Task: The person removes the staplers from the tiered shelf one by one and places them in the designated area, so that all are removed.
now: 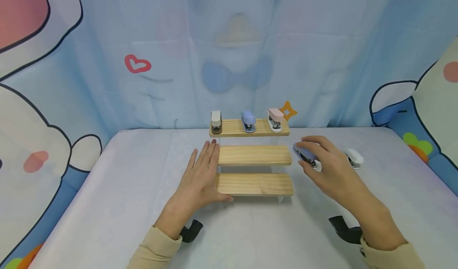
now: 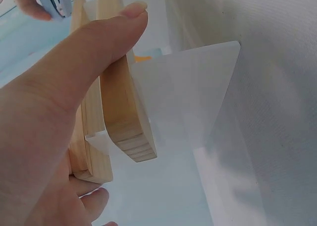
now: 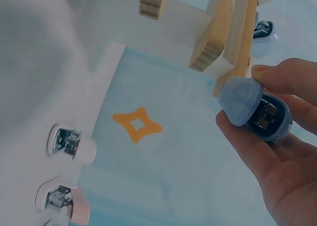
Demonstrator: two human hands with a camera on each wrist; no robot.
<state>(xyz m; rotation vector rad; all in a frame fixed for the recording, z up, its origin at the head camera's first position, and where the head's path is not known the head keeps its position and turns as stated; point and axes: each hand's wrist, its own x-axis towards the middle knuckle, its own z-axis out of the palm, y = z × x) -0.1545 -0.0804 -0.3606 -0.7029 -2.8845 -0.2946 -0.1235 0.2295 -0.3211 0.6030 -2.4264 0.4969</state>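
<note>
My right hand (image 1: pixel 327 165) pinches a small blue-purple mini stapler (image 1: pixel 305 155) between thumb and fingers, beside the right end of a stepped wooden rack. In the right wrist view the stapler (image 3: pixel 247 107) shows its metal mouth. At the rack's left end, my left hand (image 1: pixel 200 177) rests with extended fingers along the boards, its thumb lying on the front edge of the lowest board (image 1: pixel 255 184). The top board (image 1: pixel 229 134) carries a white-and-brown stapler (image 1: pixel 216 122), a blue stapler (image 1: pixel 248 121) and a pink stapler (image 1: pixel 275 120).
A white stapler (image 1: pixel 354 157) sits on the table to the right of my right hand. In the right wrist view, a pink stapler (image 3: pixel 64 203) lies near it. The middle board (image 1: pixel 255 155) is bare wood. Clear side supports (image 2: pixel 188 87) hold up the boards; a printed curtain (image 1: pixel 229 62) hangs behind.
</note>
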